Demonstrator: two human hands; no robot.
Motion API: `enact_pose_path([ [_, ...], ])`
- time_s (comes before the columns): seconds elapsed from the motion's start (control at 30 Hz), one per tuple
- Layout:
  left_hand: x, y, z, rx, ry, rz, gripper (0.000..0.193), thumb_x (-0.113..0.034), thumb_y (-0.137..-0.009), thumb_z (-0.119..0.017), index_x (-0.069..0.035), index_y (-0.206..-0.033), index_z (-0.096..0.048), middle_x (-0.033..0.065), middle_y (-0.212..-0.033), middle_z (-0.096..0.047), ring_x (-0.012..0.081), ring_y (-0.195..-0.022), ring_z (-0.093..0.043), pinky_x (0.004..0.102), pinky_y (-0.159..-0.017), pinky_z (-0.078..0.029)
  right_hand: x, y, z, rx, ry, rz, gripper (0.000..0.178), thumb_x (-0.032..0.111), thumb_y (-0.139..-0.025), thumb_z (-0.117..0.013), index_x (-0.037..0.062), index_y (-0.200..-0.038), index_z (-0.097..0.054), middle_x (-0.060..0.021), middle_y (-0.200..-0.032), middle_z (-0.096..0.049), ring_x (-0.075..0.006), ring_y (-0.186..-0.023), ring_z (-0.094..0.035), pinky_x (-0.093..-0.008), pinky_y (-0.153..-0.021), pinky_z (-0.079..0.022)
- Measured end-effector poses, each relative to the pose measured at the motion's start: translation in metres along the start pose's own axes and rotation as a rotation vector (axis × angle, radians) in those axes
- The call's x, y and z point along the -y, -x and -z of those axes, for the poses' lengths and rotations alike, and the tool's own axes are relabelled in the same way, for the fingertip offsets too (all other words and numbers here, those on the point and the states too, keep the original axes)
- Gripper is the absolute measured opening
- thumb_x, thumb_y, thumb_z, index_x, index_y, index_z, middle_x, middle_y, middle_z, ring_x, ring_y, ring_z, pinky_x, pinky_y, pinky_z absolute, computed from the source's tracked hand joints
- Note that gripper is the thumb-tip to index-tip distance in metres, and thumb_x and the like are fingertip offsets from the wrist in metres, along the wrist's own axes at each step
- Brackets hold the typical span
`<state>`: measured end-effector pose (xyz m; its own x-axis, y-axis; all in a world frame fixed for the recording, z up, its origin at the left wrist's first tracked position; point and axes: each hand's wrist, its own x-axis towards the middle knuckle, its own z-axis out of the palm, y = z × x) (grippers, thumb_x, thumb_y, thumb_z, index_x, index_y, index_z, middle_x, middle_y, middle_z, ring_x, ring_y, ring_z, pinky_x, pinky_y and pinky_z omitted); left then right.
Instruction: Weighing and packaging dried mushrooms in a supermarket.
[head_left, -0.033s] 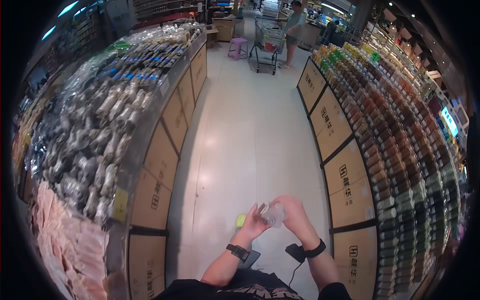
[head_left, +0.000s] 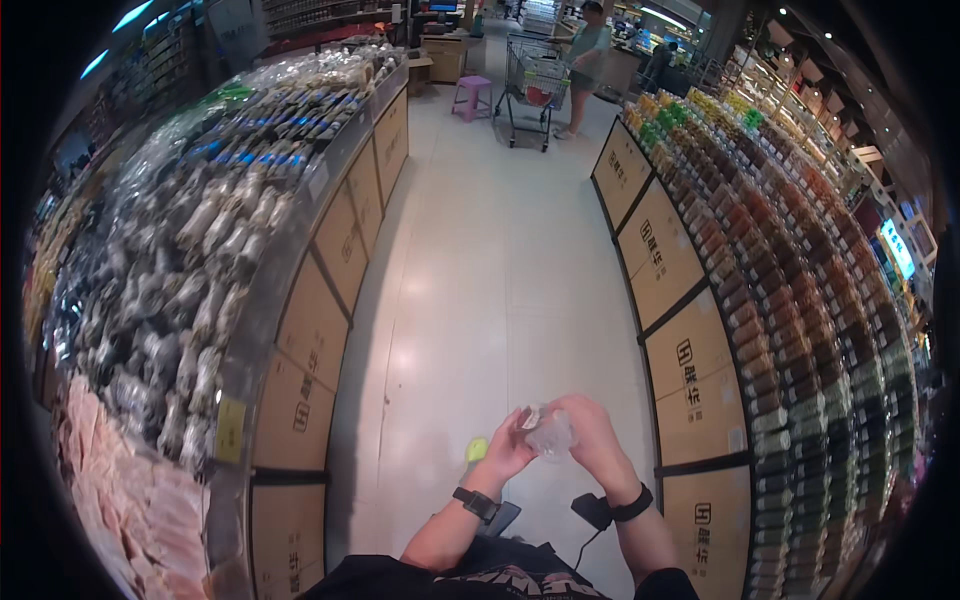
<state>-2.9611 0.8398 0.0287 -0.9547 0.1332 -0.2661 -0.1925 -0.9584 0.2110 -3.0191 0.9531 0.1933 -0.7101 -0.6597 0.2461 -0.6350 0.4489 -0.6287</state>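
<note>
In front of my body, above the aisle floor, both hands hold a small clear plastic package (head_left: 549,436). Whether it is a bag or a tub I cannot make out. My left hand (head_left: 509,447) is closed on its left side, with the thumb up near the top edge. Around the right side curls my right hand (head_left: 588,425), its fingertips partly hidden behind the hand. A dark watch (head_left: 476,503) is on my left wrist. On my right wrist sits a black band (head_left: 632,500), with a small black device (head_left: 591,511) and a cable beside it.
A long display (head_left: 215,240) of bagged dry goods runs along my left. Rows of jars (head_left: 765,310) line the right. Pale floor (head_left: 480,290) lies between. Ahead are a purple stool (head_left: 472,97), a shopping cart (head_left: 530,88) and a person (head_left: 588,65).
The clear package is tilted a little differently between my hands and shows more of its rounded side. The surroundings have shifted slightly in view. Both hands keep their hold.
</note>
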Motion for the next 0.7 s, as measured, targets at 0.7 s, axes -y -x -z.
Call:
enact_pose_path([
  [0.7, -0.661, -0.703, -0.022, -0.761, -0.564, -0.311, 0.044, -0.033, -0.09, -0.05, -0.002, -0.12, -0.043, 0.0191, -0.112, -0.057, 0.0285, -0.097, -0.059, 0.0399, -0.078, -0.049, -0.551, -1.036, 0.16, -0.17, 0.362, 0.105, 0.019, 0.006, -0.065, -0.068, 0.0027, -0.082, -0.06, -0.017, -0.077, -0.062, -0.0337, -0.074, -0.061, -0.0345, -0.066, -0.049],
])
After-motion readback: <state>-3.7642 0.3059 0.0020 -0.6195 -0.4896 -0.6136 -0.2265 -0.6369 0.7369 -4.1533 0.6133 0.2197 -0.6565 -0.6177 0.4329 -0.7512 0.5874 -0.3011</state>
